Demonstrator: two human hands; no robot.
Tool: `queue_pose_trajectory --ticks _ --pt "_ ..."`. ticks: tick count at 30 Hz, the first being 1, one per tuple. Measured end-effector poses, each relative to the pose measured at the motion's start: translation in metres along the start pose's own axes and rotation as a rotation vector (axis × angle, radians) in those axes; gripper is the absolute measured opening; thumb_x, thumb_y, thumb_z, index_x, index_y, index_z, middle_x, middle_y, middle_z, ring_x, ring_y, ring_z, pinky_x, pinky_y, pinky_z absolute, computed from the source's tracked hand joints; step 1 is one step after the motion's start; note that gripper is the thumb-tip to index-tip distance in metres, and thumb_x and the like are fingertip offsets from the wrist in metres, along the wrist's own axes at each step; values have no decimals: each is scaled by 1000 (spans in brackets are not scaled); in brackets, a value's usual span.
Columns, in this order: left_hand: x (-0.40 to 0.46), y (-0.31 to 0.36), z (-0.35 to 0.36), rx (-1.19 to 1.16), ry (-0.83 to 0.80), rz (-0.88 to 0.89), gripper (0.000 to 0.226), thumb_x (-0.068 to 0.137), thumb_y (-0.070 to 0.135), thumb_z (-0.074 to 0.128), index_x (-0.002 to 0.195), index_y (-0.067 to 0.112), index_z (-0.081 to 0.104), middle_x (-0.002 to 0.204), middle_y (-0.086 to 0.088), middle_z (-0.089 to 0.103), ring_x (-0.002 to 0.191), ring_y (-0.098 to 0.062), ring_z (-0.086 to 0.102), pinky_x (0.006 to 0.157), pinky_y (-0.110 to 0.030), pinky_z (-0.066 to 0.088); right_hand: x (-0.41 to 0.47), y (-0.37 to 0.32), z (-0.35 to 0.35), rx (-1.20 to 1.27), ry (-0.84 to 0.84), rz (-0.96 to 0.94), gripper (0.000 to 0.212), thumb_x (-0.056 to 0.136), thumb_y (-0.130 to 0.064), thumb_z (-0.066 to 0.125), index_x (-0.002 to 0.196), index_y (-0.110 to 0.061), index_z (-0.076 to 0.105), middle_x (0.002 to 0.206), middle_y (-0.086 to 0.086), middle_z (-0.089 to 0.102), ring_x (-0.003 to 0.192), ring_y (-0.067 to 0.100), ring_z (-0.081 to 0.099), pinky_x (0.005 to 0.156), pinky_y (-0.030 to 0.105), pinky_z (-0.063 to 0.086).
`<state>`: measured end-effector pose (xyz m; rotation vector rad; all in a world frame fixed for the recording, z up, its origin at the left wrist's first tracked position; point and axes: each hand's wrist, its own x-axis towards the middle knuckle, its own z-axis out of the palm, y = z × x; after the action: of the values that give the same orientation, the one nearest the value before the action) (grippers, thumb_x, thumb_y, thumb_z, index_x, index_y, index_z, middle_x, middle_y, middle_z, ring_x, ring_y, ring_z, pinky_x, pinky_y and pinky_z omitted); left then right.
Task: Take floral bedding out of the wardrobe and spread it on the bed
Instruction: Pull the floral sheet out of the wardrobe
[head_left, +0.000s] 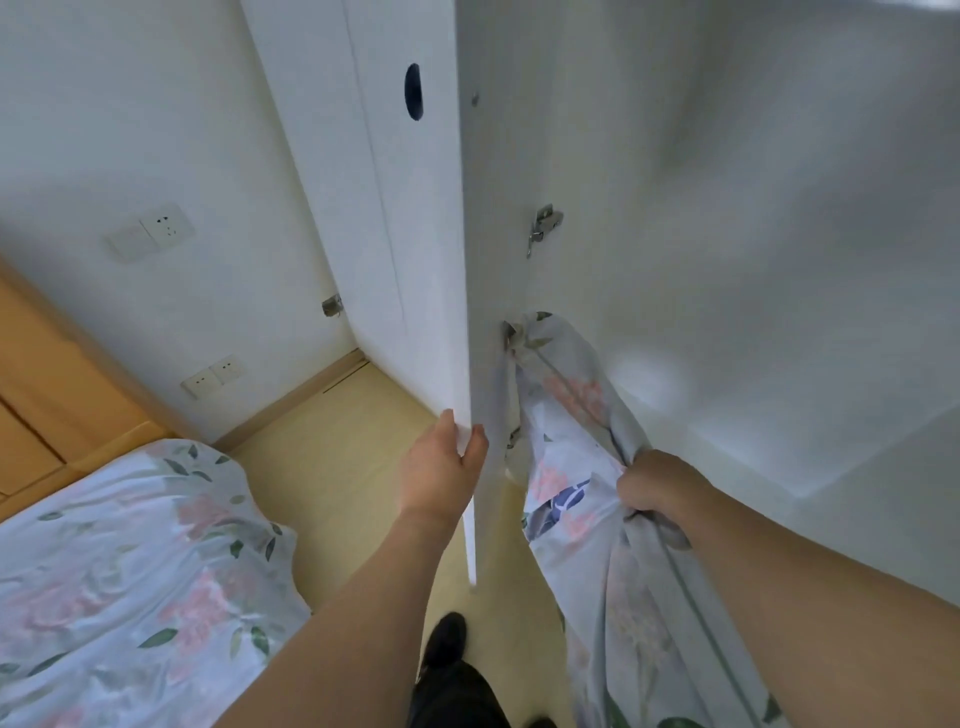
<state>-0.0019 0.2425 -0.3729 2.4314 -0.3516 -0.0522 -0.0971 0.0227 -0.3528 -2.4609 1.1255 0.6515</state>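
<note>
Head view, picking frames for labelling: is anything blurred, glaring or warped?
Head view: the right-side wardrobe panel is smeared soft, with a pale glare patch; the door edge bows from wide-angle distortion; the hands and floral bedding stay fairly sharp.

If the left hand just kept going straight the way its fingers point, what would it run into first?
Nothing new: the left hand is already on the edge of the open wardrobe door, thumb and fingers either side of it. Pushed further, it would likely slide up along that door; depth is hard to judge.
</note>
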Motion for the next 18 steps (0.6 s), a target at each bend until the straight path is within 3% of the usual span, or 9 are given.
queue_pose_trajectory --ticks 4,7,9,11,14,18 --pt "-8 25 13 93 -83 121 40 96 47 44 89 8 48 70 -4 53 68 -30 57 56 -37 41 -5 25 -3 -6 -7 47 40 80 -17 55 119 -6 57 115 13 60 98 30 58 85 32 49" --pt "-9 44 30 -8 -87 250 32 94 39 53 110 12 45 92 -3 58 76 -30 59 56 -33 43 -12 47 -8 11 -16 85 40 78 -16 56 117 -9 56 101 10 57 89 28 56 80 29 48" --pt "-8 57 41 -104 -104 347 52 93 32 59 136 12 36 128 -4 52 98 -27 61 69 -31 50 -16 62 -12 24 -19 115 42 78 -16 56 120 -9 55 101 10 56 87 27 54 79 29 48" --pt "-8 72 48 -151 -93 439 74 92 29 61 151 13 18 154 -3 30 134 -21 42 97 -28 46 -18 74 -16 36 -10 136 45 80 -16 55 124 -9 53 112 11 58 87 26 53 79 29 47" --pt "-6 99 54 -149 -31 619 85 93 27 61 153 8 4 162 -9 11 149 -19 13 117 -30 22 -23 92 -21 69 9 166 42 84 -17 52 124 -8 51 116 12 58 87 26 52 81 30 47" --pt "0 139 59 -68 54 855 79 96 19 58 152 7 3 161 -15 8 150 -26 8 119 -48 20 -26 109 -25 116 45 201 38 88 -19 46 124 -9 51 117 11 58 87 26 51 83 31 47"
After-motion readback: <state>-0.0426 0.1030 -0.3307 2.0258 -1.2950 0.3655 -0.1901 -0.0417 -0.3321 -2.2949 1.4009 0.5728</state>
